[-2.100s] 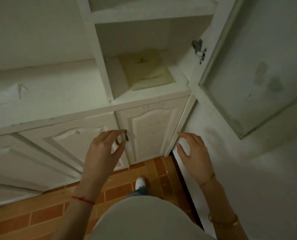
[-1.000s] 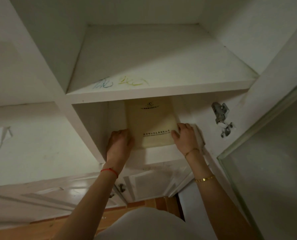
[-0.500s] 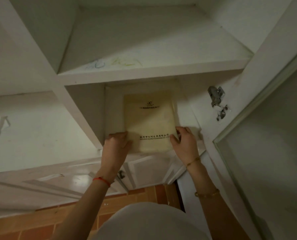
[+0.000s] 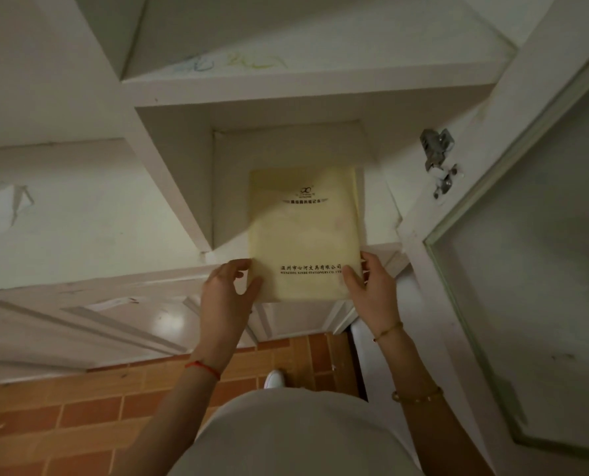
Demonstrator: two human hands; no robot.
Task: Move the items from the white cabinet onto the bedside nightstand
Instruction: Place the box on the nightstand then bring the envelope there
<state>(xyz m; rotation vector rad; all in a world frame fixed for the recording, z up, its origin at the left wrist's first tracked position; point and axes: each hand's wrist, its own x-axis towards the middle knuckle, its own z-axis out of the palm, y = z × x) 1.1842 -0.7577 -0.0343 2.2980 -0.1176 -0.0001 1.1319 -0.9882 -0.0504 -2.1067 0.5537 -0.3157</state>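
Yellow notebook (image 4: 303, 235) is getting pulled off the white cabinet (image 4: 382, 235) shelf, near edge overhanging. Left hand (image 4: 226, 297) and right hand (image 4: 372, 290) are pinching its near corners. Next it probably needs lifting clear and carrying to the nightstand, which isn't in view.

Pale yellow notebook (image 4: 303, 235) with black print, white cabinet (image 4: 169, 173) scribbled blue and yellow above, orange-brown floor tiles (image 4: 80, 413) below, red wrist string (image 4: 202, 367).
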